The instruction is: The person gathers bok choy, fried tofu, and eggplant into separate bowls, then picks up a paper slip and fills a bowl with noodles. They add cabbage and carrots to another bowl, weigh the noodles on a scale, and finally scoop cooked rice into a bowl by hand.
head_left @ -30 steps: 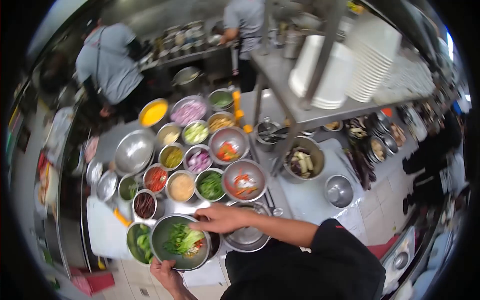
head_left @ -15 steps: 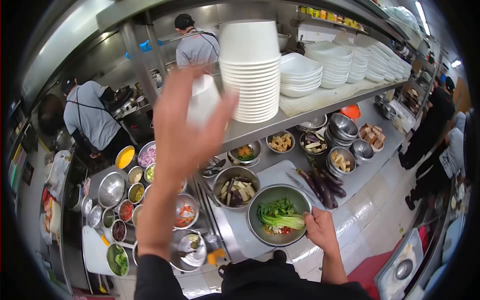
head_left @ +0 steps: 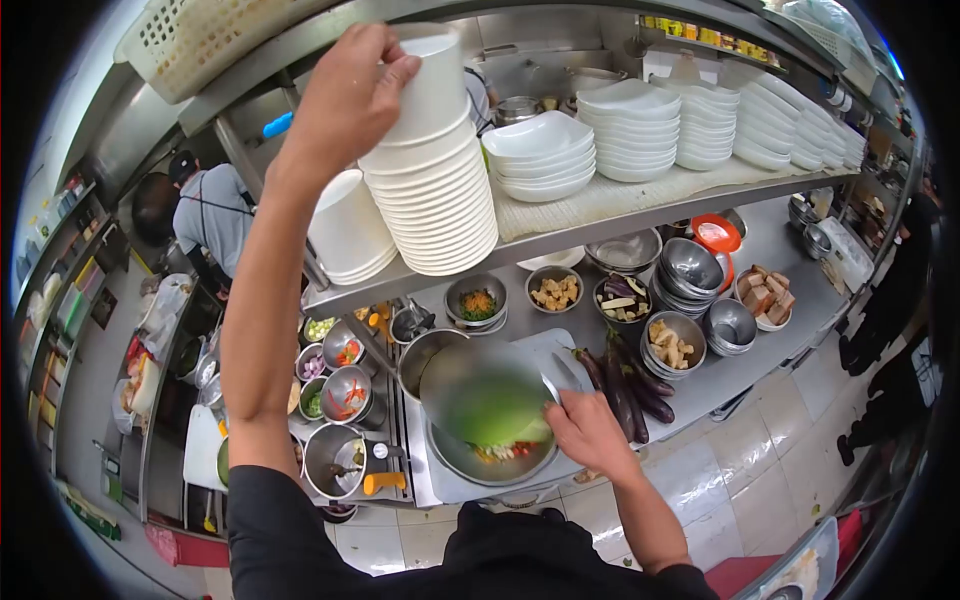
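My left hand point(head_left: 352, 90) is closed on the upper end of the top white container point(head_left: 432, 90), with the thumb against its side. Below it a tall stack of nested white containers point(head_left: 432, 205) stands on the steel shelf. A shorter white container stack point(head_left: 350, 225) is beside it on the left. My right hand point(head_left: 592, 432) grips the right side of a steel mixing bowl point(head_left: 500, 472). Leafy greens point(head_left: 492, 400) and chopped red and pale bits lie in this bowl. The greens are blurred.
Square white dishes point(head_left: 630, 125) are stacked along the shelf. Beneath it are eggplants point(head_left: 625, 385), a knife point(head_left: 565, 372) and steel bowls of fried cubes point(head_left: 555, 290). Ingredient pots point(head_left: 345, 395) stand to the left. A person in grey point(head_left: 212, 215) is beyond; others stand at right.
My left hand has risen from in front of the stack and closed on its top container. The right hand has kept its hold on the mixing bowl. The view has shifted.
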### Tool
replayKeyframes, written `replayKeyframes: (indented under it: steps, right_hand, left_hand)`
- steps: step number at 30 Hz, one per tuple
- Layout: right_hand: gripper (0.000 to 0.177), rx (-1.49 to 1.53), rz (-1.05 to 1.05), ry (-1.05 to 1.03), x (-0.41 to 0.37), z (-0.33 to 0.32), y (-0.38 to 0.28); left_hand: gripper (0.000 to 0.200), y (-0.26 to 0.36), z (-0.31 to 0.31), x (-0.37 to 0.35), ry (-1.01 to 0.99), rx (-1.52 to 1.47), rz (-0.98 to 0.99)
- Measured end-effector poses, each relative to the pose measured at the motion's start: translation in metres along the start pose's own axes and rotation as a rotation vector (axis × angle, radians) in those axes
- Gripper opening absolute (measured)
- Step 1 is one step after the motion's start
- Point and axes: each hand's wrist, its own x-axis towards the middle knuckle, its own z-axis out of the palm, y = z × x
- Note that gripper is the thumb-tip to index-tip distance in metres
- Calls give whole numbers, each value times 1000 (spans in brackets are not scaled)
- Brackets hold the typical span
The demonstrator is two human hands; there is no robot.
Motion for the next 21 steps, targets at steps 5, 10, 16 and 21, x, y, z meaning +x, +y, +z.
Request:
replayKeyframes:
  steps: [5, 10, 16, 21]
  right_hand:
    - [29, -95, -216, -49, 77, -3, -20]
    - [34, -147, -193, -67, 123, -24, -54]
    - [32, -152, -228, -87, 161, -35, -52]
    - [36, 12, 2, -147, 185, -32, -51]
  left_hand:
    - [18, 28, -14, -16, -75, 49, 93]
    - [17, 35, -46, -16, 28, -28, 328]
    - [17, 32, -72, -39, 66, -37, 272]
    - [26, 31, -119, -127, 472, -164, -303]
